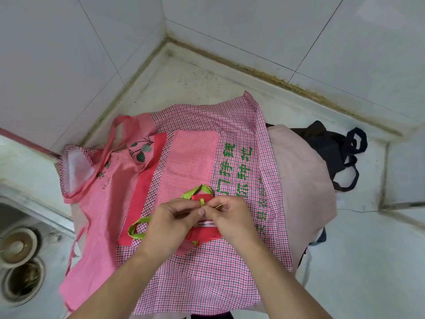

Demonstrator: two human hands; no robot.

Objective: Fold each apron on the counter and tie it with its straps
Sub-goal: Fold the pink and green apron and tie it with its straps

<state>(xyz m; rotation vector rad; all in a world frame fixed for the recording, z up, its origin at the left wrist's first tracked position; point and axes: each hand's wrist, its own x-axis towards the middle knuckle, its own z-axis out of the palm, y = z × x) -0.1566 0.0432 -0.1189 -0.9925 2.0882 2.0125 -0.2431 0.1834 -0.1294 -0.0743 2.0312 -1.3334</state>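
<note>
Green strap point(202, 202) pinched, both hands' fingers point(208, 209)

red bundle point(203, 234): mostly covered by the left hand point(169, 223) and right hand point(226, 215); its fold cannot be made out
green strap point(138, 229): its middle runs out of sight under the hands
beige apron point(299, 171): largely under the checked apron point(207, 272)
dark apron point(331, 146): partly behind the beige one
sink point(20, 249): cut off by the left edge
</note>
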